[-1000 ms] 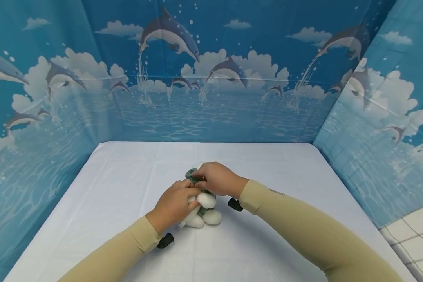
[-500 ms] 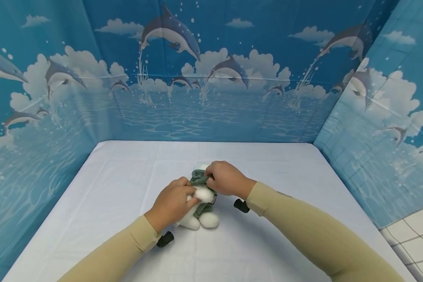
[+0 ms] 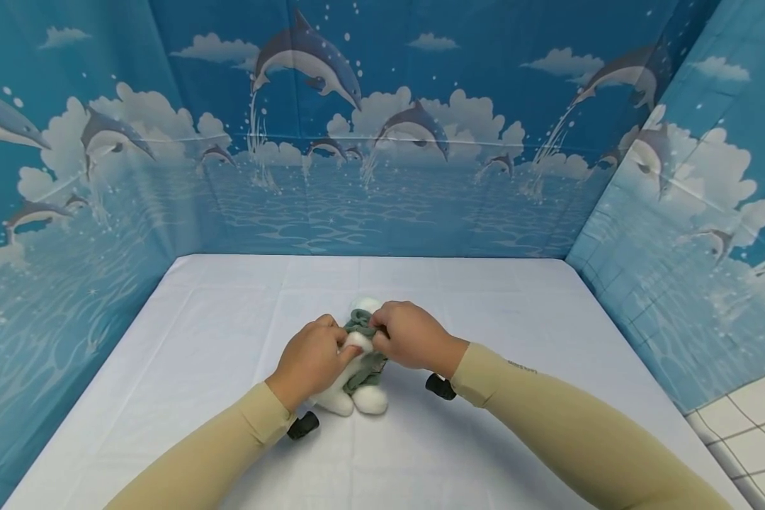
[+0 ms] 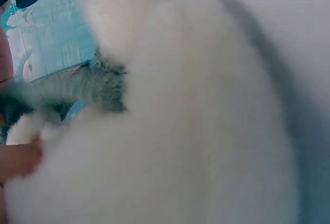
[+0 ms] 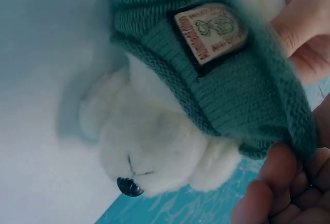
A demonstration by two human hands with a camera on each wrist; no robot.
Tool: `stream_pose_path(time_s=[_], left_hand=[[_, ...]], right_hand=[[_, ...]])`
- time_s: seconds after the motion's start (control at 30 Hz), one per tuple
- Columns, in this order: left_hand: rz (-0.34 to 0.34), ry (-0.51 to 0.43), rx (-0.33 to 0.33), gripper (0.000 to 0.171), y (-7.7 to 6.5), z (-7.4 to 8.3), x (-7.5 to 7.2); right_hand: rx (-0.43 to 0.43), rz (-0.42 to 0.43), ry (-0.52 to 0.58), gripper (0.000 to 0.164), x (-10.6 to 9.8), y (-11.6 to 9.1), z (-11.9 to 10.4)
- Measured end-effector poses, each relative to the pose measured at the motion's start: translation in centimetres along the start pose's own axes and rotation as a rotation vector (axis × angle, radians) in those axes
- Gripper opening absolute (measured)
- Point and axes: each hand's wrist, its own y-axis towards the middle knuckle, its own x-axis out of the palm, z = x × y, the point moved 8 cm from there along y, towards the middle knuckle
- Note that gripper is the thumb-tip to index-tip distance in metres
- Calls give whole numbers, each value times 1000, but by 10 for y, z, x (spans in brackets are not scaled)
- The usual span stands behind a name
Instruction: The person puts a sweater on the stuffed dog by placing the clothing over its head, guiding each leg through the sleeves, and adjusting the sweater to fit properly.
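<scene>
A white plush toy point(image 3: 370, 400) with a green knitted garment point(image 3: 360, 322) on it sits between both hands. My left hand point(image 3: 312, 358) pinches the toy's raised white arm at its near side. With thumb and fingertips, my right hand point(image 3: 414, 336) grips the edge of the knit. In the right wrist view the stretched garment point(image 5: 232, 92) bears a stitched label point(image 5: 211, 33), and the toy's head point(image 5: 154, 152) with a black nose point(image 5: 129, 187) hangs past its hem. White fur point(image 4: 196, 121) fills most of the left wrist view, blurred.
White cloth covers the table point(image 3: 497, 297). A curtain printed with dolphins point(image 3: 382, 205) stands behind it and at both sides. Black wrist cameras point(image 3: 441, 387) are worn at both wrists, close to the table.
The right hand has moved to the right and slightly down, drawing the knit's edge with it. The toy has shifted a little left, and more green shows at its lower body.
</scene>
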Motion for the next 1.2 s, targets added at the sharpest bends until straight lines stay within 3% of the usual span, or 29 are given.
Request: stream_pose_path(time_s=[0.17,0.5,0.9,1.07,1.2], left_hand=[[-5,-3,-43,48,3,-4,2],[45,-49,-125,45,6,-14,2],[-12,-102,-135,31,3,-19,2],[31,-104,-84,30,1,-18,0],[82,-106,-46,24,-1,-16,-1]], right_hand=[[-48,39,-40,25,4,-7,-6],[-160,111,-159,18,17,-14,-17],[-50,81,-22,17,20,-12,6],[34,72,41,15,20,-10,12],[103,73,105,30,25,-8,16]])
